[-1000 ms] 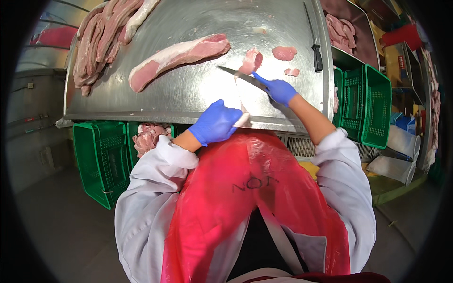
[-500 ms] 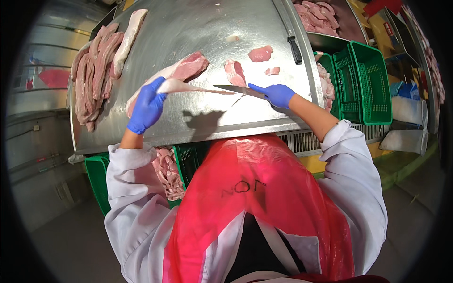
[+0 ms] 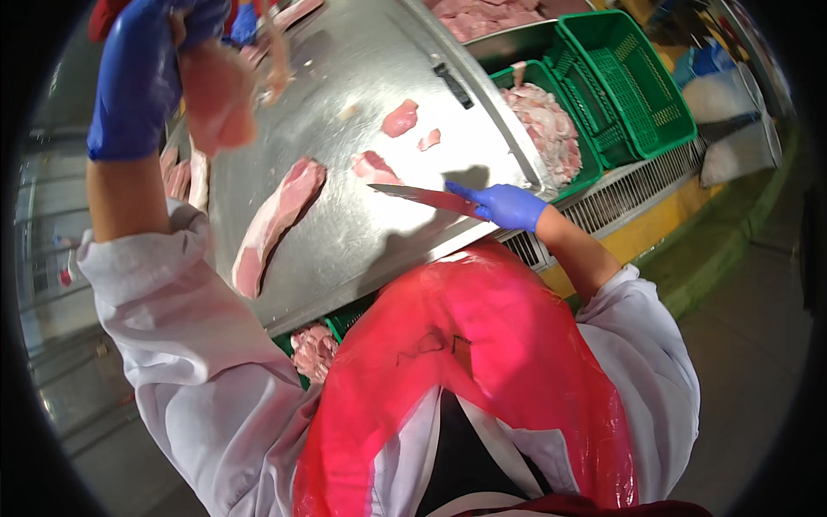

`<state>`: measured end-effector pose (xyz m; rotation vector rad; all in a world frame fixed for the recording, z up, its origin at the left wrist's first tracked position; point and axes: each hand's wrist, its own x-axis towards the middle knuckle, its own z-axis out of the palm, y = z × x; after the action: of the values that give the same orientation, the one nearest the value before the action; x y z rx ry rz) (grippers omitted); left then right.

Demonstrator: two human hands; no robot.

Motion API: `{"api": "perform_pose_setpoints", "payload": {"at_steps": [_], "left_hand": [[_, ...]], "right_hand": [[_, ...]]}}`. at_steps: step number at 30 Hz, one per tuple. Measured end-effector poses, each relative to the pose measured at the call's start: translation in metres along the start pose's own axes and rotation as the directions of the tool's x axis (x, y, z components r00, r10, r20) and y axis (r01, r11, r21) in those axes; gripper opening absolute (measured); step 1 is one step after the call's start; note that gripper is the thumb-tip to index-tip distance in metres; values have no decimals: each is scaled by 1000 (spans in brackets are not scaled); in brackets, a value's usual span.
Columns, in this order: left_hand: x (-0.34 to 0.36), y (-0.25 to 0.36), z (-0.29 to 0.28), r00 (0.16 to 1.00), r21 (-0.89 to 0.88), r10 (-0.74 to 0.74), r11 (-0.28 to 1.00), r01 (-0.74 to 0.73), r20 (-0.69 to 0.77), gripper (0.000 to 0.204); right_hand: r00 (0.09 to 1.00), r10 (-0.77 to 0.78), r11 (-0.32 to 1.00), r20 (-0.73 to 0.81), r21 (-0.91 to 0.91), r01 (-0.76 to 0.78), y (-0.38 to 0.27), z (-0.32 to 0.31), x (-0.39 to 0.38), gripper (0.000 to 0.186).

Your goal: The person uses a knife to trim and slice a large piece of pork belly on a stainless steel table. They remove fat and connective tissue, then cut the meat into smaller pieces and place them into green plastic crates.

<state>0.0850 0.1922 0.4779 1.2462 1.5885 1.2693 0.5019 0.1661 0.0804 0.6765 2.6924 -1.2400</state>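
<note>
My left hand (image 3: 142,82), in a blue glove, is raised at the upper left, closed on a pale pink piece of meat (image 3: 220,103) that hangs down close to the camera. In my right hand (image 3: 510,207), also gloved in blue, is a knife (image 3: 422,196), its blade pointing left over the near part of the steel table (image 3: 345,250). A long strip of meat (image 3: 280,220) with a pale fat side lies on the table left of the blade. Just beyond the knife tip rests a small piece of meat (image 3: 372,168), with a rounder pink piece (image 3: 400,118) and a little scrap (image 3: 429,140) farther off.
Another person's blue-gloved hand (image 3: 245,24) shows at the far left, near more meat strips. A second knife with a black handle (image 3: 453,86) lies along the right edge. Green crates (image 3: 633,95) stand on the right; one holds pale trimmings (image 3: 543,129). More trimmings (image 3: 313,351) sit below the near edge.
My left hand has risen from the table to the upper left, taking a piece of meat with it. The view has turned, and my right hand still holds the knife.
</note>
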Motion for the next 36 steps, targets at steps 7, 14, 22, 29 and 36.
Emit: {"api": "perform_pose_setpoints", "payload": {"at_steps": [7,14,22,29,36], "left_hand": [[47,28,203,925,37,251,961,-272,283,17],[193,-258,183,744,408,128,769,-492,656,60],[-15,-405,195,691,591,67,463,-661,720,38],[-132,-435,105,750,624,190,448,-640,633,36],[-217,-461,58,972,846,52,483,-226,231,51]], "right_hand": [[965,111,965,-238,258,-48,6,7,-81,69],[856,477,807,-198,486,-337,-4,19,-138,79],[738,590,756,-328,545,-362,-15,45,-168,81],[793,562,771,-234,495,-400,-27,31,-128,80],[823,518,796,-235,483,-363,-48,6,-75,81]]}}
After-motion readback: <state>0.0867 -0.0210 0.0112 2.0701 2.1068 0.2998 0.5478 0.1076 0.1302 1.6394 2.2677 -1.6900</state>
